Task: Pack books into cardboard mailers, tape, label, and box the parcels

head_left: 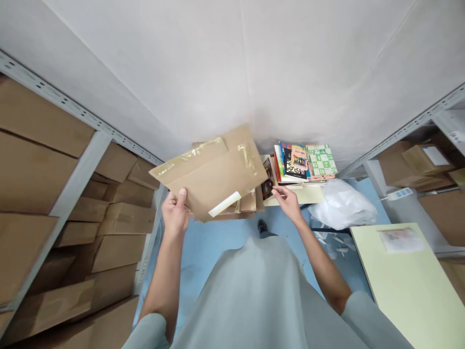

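My left hand (176, 212) grips the lower left edge of a flat cardboard piece (218, 177), thumb on top. The cardboard is tilted, with strips of shiny clear tape and a white label (225, 203) near its lower edge. Other cardboard (249, 203) lies partly hidden beneath it. My right hand (288, 202) pinches the lower corner of a dark picture-covered booklet (268, 177), whose left side is behind the cardboard. Just right of the booklet is a stack of colourful books (294, 162), beside a green-and-white checked book (321, 160).
A shelf (82, 174) packed with cardboard boxes (121, 218) stands at left. On the right are another box shelf, a white plastic bag (343, 203), a power strip (399, 194) and a pale yellow table (407, 291). Paper scraps (341, 245) lie in a dark container. A wall rises ahead.
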Demonstrator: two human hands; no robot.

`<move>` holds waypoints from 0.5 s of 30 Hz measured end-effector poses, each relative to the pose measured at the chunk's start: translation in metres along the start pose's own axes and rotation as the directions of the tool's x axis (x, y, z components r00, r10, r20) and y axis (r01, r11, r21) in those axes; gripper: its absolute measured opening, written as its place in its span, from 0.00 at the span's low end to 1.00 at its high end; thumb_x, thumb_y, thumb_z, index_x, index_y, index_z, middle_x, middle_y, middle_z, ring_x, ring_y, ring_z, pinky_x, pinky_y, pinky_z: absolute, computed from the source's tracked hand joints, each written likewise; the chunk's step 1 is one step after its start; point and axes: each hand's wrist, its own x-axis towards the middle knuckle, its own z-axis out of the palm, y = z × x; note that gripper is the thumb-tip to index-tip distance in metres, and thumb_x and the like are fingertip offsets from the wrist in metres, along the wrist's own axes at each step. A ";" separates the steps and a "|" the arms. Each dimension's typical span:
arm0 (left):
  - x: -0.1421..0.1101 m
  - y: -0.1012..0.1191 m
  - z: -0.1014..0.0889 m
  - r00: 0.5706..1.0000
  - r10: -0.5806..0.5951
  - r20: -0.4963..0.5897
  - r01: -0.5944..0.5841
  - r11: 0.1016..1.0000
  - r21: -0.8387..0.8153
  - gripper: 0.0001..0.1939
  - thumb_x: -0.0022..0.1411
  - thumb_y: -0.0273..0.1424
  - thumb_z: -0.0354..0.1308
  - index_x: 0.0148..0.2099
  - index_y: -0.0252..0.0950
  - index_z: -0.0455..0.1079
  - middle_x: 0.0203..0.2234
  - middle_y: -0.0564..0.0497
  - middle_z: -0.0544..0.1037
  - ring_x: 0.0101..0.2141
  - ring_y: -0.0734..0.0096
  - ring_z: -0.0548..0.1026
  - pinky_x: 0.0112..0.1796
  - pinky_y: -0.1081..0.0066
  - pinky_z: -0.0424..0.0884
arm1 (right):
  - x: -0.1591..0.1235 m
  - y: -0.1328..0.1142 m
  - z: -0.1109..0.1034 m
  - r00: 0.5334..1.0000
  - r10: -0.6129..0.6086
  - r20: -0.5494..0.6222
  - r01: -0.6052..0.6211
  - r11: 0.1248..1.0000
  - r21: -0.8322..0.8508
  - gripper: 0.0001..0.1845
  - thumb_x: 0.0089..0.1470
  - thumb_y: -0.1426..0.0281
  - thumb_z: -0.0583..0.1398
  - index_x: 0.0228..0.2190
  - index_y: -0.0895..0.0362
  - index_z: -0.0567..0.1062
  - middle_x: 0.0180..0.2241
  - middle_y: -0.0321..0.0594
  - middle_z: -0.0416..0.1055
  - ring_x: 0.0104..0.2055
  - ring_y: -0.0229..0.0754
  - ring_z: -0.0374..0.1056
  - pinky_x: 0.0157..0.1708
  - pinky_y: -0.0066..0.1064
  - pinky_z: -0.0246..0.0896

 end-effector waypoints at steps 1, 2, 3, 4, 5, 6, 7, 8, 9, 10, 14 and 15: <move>-0.012 -0.004 -0.005 0.998 -0.052 0.046 0.054 0.998 -0.042 0.32 0.59 0.58 0.75 0.51 0.37 0.79 0.47 0.43 0.88 0.54 0.53 0.84 0.57 0.56 0.80 | -0.010 -0.005 -0.007 0.999 -0.005 -0.033 0.005 1.000 0.005 0.29 0.62 0.43 0.67 0.48 0.54 0.84 0.47 0.49 0.85 0.49 0.54 0.81 0.50 0.44 0.79; -0.024 -0.008 -0.008 0.991 -0.098 0.093 0.104 0.992 -0.069 0.33 0.57 0.58 0.76 0.52 0.37 0.79 0.48 0.42 0.88 0.55 0.51 0.84 0.57 0.55 0.80 | -0.020 -0.009 -0.015 0.998 -0.007 -0.066 0.008 1.000 0.012 0.29 0.61 0.43 0.67 0.49 0.54 0.84 0.48 0.50 0.85 0.50 0.54 0.81 0.51 0.44 0.79; -0.035 -0.013 -0.009 0.980 -0.139 0.141 0.152 0.985 -0.085 0.34 0.56 0.58 0.77 0.52 0.37 0.79 0.47 0.41 0.88 0.55 0.50 0.85 0.57 0.54 0.80 | -0.031 -0.013 -0.022 0.995 -0.006 -0.095 0.008 1.000 0.020 0.30 0.61 0.43 0.67 0.49 0.54 0.83 0.49 0.50 0.85 0.51 0.54 0.81 0.53 0.45 0.79; -0.046 -0.017 -0.009 0.966 -0.176 0.189 0.196 0.976 -0.095 0.35 0.55 0.58 0.77 0.52 0.36 0.80 0.47 0.41 0.89 0.55 0.49 0.85 0.57 0.53 0.81 | -0.042 -0.017 -0.030 0.993 -0.005 -0.118 0.008 1.000 0.029 0.30 0.60 0.43 0.68 0.50 0.54 0.83 0.50 0.50 0.85 0.52 0.54 0.81 0.55 0.46 0.79; -0.057 -0.021 -0.006 0.949 -0.209 0.237 0.238 0.966 -0.100 0.36 0.54 0.58 0.78 0.52 0.36 0.80 0.46 0.40 0.89 0.55 0.48 0.85 0.57 0.52 0.81 | -0.054 -0.020 -0.038 0.991 -0.002 -0.134 0.007 0.999 0.037 0.30 0.60 0.43 0.69 0.51 0.54 0.82 0.51 0.51 0.85 0.53 0.55 0.81 0.56 0.47 0.78; -0.067 -0.025 -0.001 0.927 -0.241 0.287 0.279 0.955 -0.100 0.36 0.53 0.58 0.79 0.51 0.36 0.80 0.45 0.40 0.89 0.55 0.47 0.85 0.57 0.52 0.81 | -0.067 -0.024 -0.046 0.990 0.000 -0.144 0.006 0.999 0.045 0.30 0.60 0.44 0.69 0.52 0.54 0.82 0.52 0.51 0.85 0.54 0.55 0.81 0.58 0.47 0.77; -0.077 -0.029 0.006 0.900 -0.273 0.340 0.321 0.942 -0.095 0.36 0.52 0.59 0.79 0.51 0.36 0.80 0.45 0.39 0.89 0.55 0.46 0.85 0.57 0.52 0.81 | -0.081 -0.026 -0.055 0.989 0.003 -0.149 0.005 0.999 0.051 0.30 0.60 0.45 0.69 0.52 0.54 0.81 0.53 0.51 0.84 0.56 0.56 0.80 0.60 0.47 0.76; -0.087 -0.032 0.015 0.866 -0.305 0.397 0.365 0.927 -0.083 0.37 0.52 0.59 0.79 0.50 0.35 0.81 0.45 0.39 0.89 0.55 0.45 0.85 0.57 0.51 0.81 | -0.095 -0.028 -0.064 0.988 0.010 -0.154 -0.002 0.999 0.052 0.30 0.61 0.45 0.69 0.53 0.54 0.81 0.54 0.51 0.84 0.57 0.56 0.80 0.60 0.47 0.76; -0.097 -0.035 0.026 0.825 -0.336 0.454 0.408 0.911 -0.066 0.37 0.51 0.59 0.79 0.50 0.35 0.81 0.44 0.38 0.89 0.55 0.44 0.85 0.57 0.51 0.81 | -0.110 -0.029 -0.074 0.986 0.024 -0.165 -0.016 0.999 0.048 0.29 0.61 0.46 0.68 0.53 0.53 0.81 0.55 0.51 0.84 0.58 0.56 0.80 0.60 0.47 0.76; -0.108 -0.037 0.037 0.780 -0.366 0.508 0.448 0.893 -0.045 0.37 0.51 0.59 0.79 0.50 0.35 0.81 0.44 0.38 0.89 0.55 0.43 0.85 0.57 0.50 0.81 | -0.125 -0.030 -0.084 0.981 0.046 -0.188 -0.039 0.998 0.038 0.29 0.61 0.47 0.69 0.53 0.53 0.80 0.55 0.50 0.84 0.57 0.56 0.80 0.59 0.47 0.76; -0.150 -0.043 0.086 0.615 -0.440 0.654 0.531 0.844 0.068 0.41 0.49 0.59 0.80 0.53 0.34 0.80 0.47 0.37 0.88 0.52 0.43 0.86 0.55 0.49 0.82 | -0.187 -0.023 -0.128 0.929 0.182 -0.322 -0.192 0.981 -0.001 0.30 0.55 0.49 0.73 0.53 0.53 0.80 0.53 0.48 0.85 0.53 0.56 0.82 0.55 0.48 0.79; -0.160 -0.043 0.097 0.588 -0.448 0.674 0.532 0.841 0.096 0.41 0.47 0.57 0.81 0.54 0.34 0.80 0.49 0.37 0.88 0.52 0.44 0.86 0.55 0.50 0.82 | -0.201 -0.019 -0.139 0.914 0.211 -0.347 -0.223 0.975 0.006 0.31 0.55 0.49 0.73 0.53 0.52 0.80 0.53 0.48 0.85 0.52 0.56 0.82 0.54 0.48 0.79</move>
